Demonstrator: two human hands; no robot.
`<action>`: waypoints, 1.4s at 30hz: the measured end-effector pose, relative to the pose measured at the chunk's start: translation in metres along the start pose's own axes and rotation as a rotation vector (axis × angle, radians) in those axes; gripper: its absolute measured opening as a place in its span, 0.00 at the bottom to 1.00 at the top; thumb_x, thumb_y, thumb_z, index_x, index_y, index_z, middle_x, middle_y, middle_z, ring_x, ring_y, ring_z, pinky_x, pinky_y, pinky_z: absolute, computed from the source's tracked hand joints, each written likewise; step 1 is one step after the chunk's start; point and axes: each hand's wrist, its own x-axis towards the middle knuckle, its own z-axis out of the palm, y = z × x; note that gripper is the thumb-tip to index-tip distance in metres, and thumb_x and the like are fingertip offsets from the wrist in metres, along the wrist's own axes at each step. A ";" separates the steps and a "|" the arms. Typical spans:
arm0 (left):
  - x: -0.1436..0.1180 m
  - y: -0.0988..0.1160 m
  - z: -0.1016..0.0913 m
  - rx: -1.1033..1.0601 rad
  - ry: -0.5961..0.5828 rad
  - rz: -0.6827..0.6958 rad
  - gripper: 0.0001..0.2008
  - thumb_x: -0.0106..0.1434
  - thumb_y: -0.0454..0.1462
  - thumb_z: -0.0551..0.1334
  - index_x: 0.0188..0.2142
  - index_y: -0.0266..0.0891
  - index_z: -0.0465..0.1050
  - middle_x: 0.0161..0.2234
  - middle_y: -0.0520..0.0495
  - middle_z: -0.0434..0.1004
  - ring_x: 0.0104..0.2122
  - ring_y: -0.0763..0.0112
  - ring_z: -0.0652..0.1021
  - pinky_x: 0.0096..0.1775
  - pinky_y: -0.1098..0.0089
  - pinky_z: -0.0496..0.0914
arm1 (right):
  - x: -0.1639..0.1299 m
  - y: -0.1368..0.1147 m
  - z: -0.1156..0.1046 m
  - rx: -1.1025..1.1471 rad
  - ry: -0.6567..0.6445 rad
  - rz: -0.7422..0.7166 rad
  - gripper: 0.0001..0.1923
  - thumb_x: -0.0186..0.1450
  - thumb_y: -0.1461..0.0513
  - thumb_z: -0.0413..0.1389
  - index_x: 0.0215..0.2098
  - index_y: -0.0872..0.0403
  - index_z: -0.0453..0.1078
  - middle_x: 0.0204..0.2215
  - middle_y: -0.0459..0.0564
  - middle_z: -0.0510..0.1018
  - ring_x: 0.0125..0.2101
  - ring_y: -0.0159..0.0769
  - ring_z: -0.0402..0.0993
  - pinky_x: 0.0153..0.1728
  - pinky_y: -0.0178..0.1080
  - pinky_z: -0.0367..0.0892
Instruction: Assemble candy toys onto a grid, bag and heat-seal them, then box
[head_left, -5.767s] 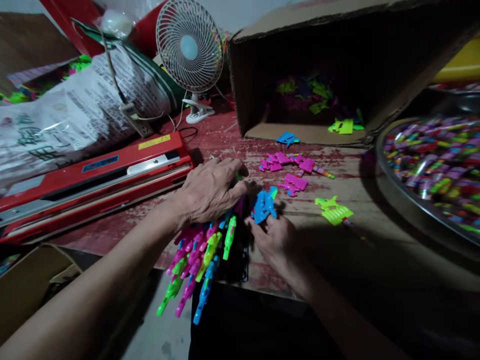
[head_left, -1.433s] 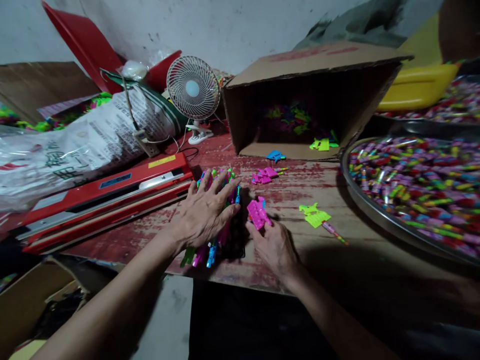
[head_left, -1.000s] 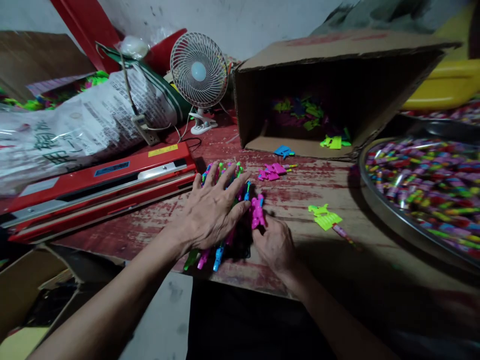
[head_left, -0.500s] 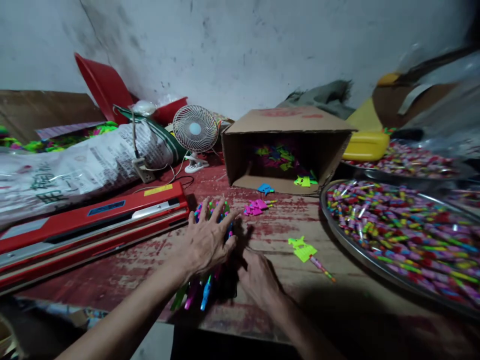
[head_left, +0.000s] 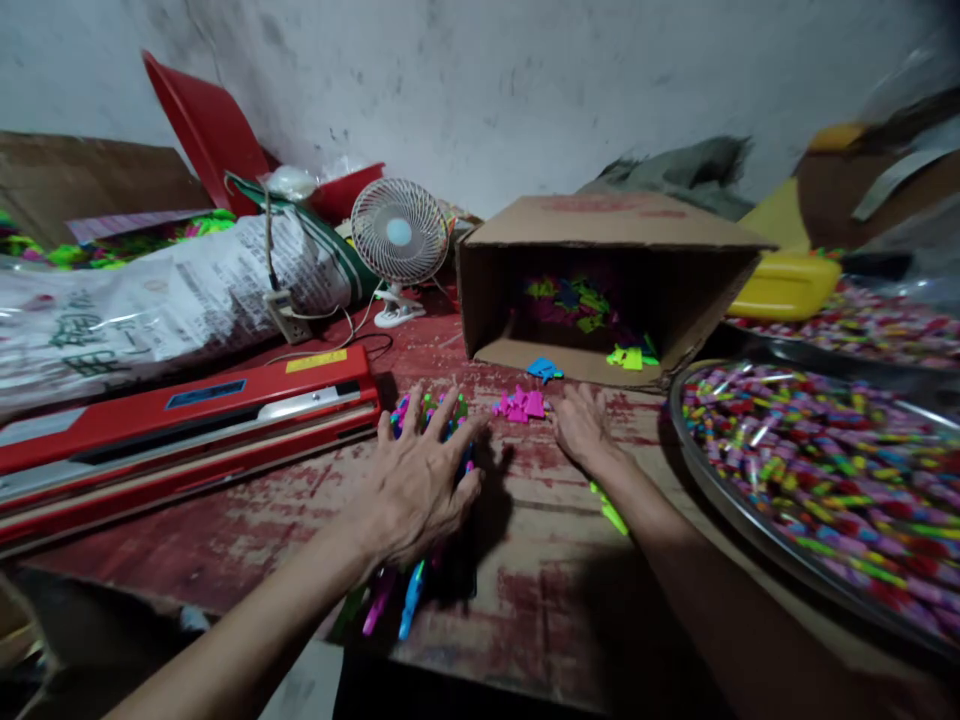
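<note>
The left hand (head_left: 420, 480) still lies flat, fingers spread wide, pressing down a bundle of coloured plastic toy pieces (head_left: 409, 600) at the near edge of the worn red table (head_left: 247, 520). The right hand (head_left: 581, 425), which a moment ago was beside that bundle with a pink piece in its grip, has reached forward and now rests open and empty just right of the small heap of pink pieces (head_left: 519, 404), in front of the tipped cardboard box (head_left: 600, 240). A green piece (head_left: 613, 512) shows beside the right forearm.

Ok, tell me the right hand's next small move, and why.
Probably close the right hand on the pink pieces: its fingers lie open just right of them, while the left hand presses flat on the pile of coloured toy pieces.
</note>
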 end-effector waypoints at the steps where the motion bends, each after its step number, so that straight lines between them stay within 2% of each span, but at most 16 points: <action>1: 0.002 0.000 0.000 -0.005 -0.001 -0.002 0.28 0.66 0.45 0.51 0.65 0.52 0.53 0.68 0.45 0.47 0.66 0.37 0.45 0.58 0.32 0.51 | -0.003 0.000 -0.002 -0.001 -0.013 0.009 0.13 0.64 0.65 0.49 0.41 0.58 0.74 0.47 0.63 0.73 0.51 0.54 0.63 0.51 0.51 0.56; 5: 0.015 -0.002 0.000 -0.057 -0.034 -0.031 0.30 0.66 0.49 0.52 0.66 0.53 0.49 0.69 0.45 0.43 0.66 0.34 0.43 0.56 0.30 0.50 | -0.028 0.001 -0.015 0.040 -0.056 0.084 0.15 0.66 0.61 0.49 0.47 0.59 0.70 0.40 0.60 0.76 0.42 0.48 0.70 0.42 0.44 0.62; 8: 0.015 -0.003 -0.007 -0.115 -0.035 -0.036 0.34 0.64 0.57 0.50 0.66 0.51 0.47 0.69 0.44 0.41 0.66 0.36 0.43 0.58 0.31 0.49 | -0.066 -0.004 -0.023 0.146 0.037 0.058 0.16 0.66 0.62 0.48 0.49 0.56 0.69 0.39 0.57 0.76 0.40 0.45 0.72 0.39 0.40 0.62; 10: 0.007 -0.003 -0.015 -0.096 0.025 -0.023 0.35 0.65 0.57 0.49 0.66 0.49 0.48 0.69 0.45 0.40 0.67 0.40 0.43 0.59 0.34 0.47 | -0.097 -0.012 -0.023 0.277 0.119 -0.038 0.14 0.66 0.63 0.49 0.47 0.54 0.71 0.39 0.54 0.76 0.40 0.42 0.72 0.40 0.38 0.63; 12: -0.007 -0.002 -0.021 -0.037 0.098 -0.007 0.32 0.67 0.55 0.48 0.66 0.48 0.48 0.70 0.47 0.40 0.67 0.43 0.42 0.61 0.36 0.44 | -0.126 -0.022 -0.019 0.428 0.147 -0.119 0.11 0.65 0.62 0.52 0.42 0.53 0.74 0.36 0.52 0.76 0.37 0.38 0.72 0.38 0.36 0.64; 14: -0.022 -0.004 -0.019 0.010 0.115 0.009 0.31 0.67 0.53 0.48 0.67 0.49 0.47 0.69 0.49 0.41 0.68 0.46 0.42 0.62 0.36 0.42 | -0.148 -0.036 -0.013 0.514 0.141 -0.106 0.07 0.63 0.60 0.54 0.35 0.53 0.74 0.30 0.50 0.76 0.32 0.37 0.72 0.34 0.35 0.65; 17: -0.035 -0.011 -0.005 0.001 0.071 0.044 0.30 0.68 0.49 0.48 0.67 0.49 0.46 0.69 0.50 0.42 0.68 0.49 0.43 0.63 0.39 0.46 | -0.166 -0.061 -0.008 0.547 0.156 -0.014 0.10 0.64 0.57 0.54 0.34 0.54 0.74 0.27 0.51 0.78 0.29 0.39 0.74 0.33 0.37 0.66; 21: -0.033 -0.017 0.014 -0.042 0.130 0.185 0.27 0.69 0.42 0.44 0.65 0.37 0.52 0.67 0.44 0.50 0.68 0.61 0.46 0.67 0.52 0.42 | -0.174 -0.095 -0.010 0.806 0.144 -0.035 0.12 0.65 0.59 0.51 0.36 0.54 0.76 0.28 0.51 0.81 0.29 0.38 0.78 0.35 0.35 0.69; 24: -0.029 -0.015 0.015 -0.042 0.163 0.212 0.26 0.69 0.40 0.45 0.64 0.33 0.55 0.65 0.43 0.56 0.68 0.64 0.49 0.68 0.56 0.39 | -0.175 -0.113 -0.009 0.971 0.150 0.067 0.11 0.63 0.57 0.53 0.33 0.54 0.75 0.25 0.49 0.81 0.27 0.36 0.78 0.32 0.34 0.70; 26: -0.029 -0.012 0.012 -0.052 0.154 0.193 0.25 0.69 0.40 0.45 0.64 0.33 0.55 0.66 0.42 0.55 0.67 0.64 0.49 0.68 0.56 0.40 | -0.173 -0.121 -0.007 0.955 0.198 0.127 0.12 0.62 0.56 0.55 0.28 0.54 0.74 0.23 0.50 0.79 0.25 0.36 0.77 0.30 0.34 0.69; 29: -0.031 -0.010 0.010 -0.064 0.157 0.175 0.25 0.70 0.40 0.43 0.64 0.33 0.55 0.65 0.42 0.56 0.67 0.64 0.50 0.67 0.55 0.42 | -0.172 -0.122 -0.003 0.900 0.256 0.106 0.12 0.61 0.57 0.55 0.23 0.54 0.73 0.19 0.49 0.77 0.21 0.35 0.74 0.25 0.33 0.67; 35: -0.032 -0.011 0.014 -0.088 0.197 0.183 0.24 0.69 0.39 0.44 0.63 0.35 0.57 0.65 0.43 0.58 0.67 0.63 0.51 0.67 0.52 0.43 | -0.176 -0.106 0.004 0.909 0.324 0.016 0.11 0.64 0.57 0.56 0.38 0.54 0.76 0.33 0.51 0.82 0.34 0.38 0.80 0.37 0.35 0.71; 37: -0.031 -0.011 0.015 -0.096 0.199 0.173 0.24 0.69 0.39 0.44 0.63 0.35 0.57 0.65 0.42 0.58 0.67 0.62 0.52 0.67 0.51 0.43 | -0.176 -0.107 0.006 0.902 0.325 0.012 0.09 0.63 0.58 0.57 0.36 0.54 0.76 0.30 0.50 0.82 0.31 0.37 0.79 0.34 0.34 0.70; 40: -0.031 -0.011 0.015 -0.106 0.200 0.186 0.24 0.69 0.38 0.44 0.62 0.35 0.57 0.64 0.43 0.59 0.67 0.62 0.52 0.67 0.50 0.43 | -0.171 -0.116 0.008 0.864 0.375 -0.026 0.09 0.61 0.61 0.55 0.25 0.54 0.73 0.20 0.47 0.77 0.21 0.32 0.73 0.26 0.32 0.66; 42: -0.031 -0.011 0.016 -0.107 0.203 0.182 0.24 0.69 0.39 0.44 0.62 0.36 0.58 0.64 0.44 0.60 0.67 0.62 0.51 0.67 0.50 0.43 | -0.169 -0.121 0.008 0.806 0.411 -0.083 0.10 0.61 0.64 0.53 0.22 0.55 0.70 0.18 0.46 0.74 0.20 0.31 0.70 0.25 0.31 0.64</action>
